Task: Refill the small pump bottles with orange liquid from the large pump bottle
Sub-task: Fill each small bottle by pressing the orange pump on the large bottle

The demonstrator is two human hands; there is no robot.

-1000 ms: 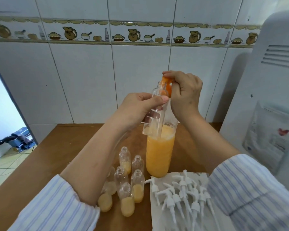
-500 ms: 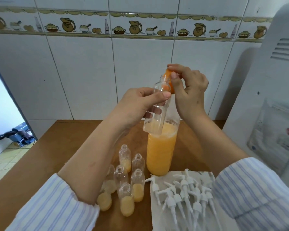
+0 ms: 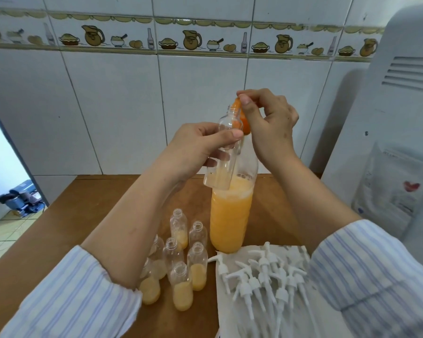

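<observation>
Now the left hand (image 3: 195, 152) grips an empty small bottle (image 3: 224, 152), mouth tilted under the orange pump (image 3: 242, 118) to catch liquid; right hand (image 3: 269, 123) pinches that pump.

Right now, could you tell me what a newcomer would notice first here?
At centre, the left hand holds a clear small bottle up to the orange pump of the large bottle, worked by the right hand. Below stand part-filled small bottles, with white pump heads to their right.

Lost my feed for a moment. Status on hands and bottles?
Left hand grips small bottle, mouth at orange pump nozzle. Right hand on the pump. Large bottle upright. Nothing in the way.
</observation>
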